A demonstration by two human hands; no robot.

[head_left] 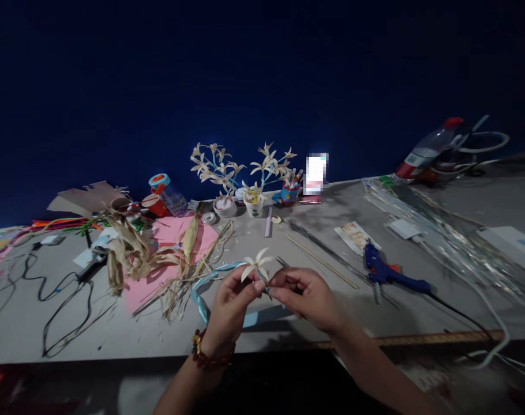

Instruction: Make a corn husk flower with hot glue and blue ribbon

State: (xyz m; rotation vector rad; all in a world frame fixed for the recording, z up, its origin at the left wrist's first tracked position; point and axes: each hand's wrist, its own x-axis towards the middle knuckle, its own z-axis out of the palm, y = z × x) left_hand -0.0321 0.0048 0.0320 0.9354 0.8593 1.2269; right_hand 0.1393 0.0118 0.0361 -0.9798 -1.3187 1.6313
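Observation:
Between my two hands, above the table's front part, is a cream corn-husk flower (257, 264) with narrow spread petals. My left hand (236, 294), with a beaded bracelet at the wrist, pinches it just below the petals. The fingers of my right hand (303, 294) are closed on the short blue-wrapped stem (268, 289) under the bloom. A light blue ribbon (197, 294) loops on the table behind and beside my left hand, and part of it lies beneath both hands. The stem's lower end is mostly hidden by fingers.
Finished husk flowers (219, 167) stand in small pots at the back, near a lit phone (315, 173). Dried husks (130, 248) lie on pink paper (206, 236) at left. At right are a blue glue gun (392, 274) with its cord, thin wires (323, 245) and a tilted bottle (427, 150).

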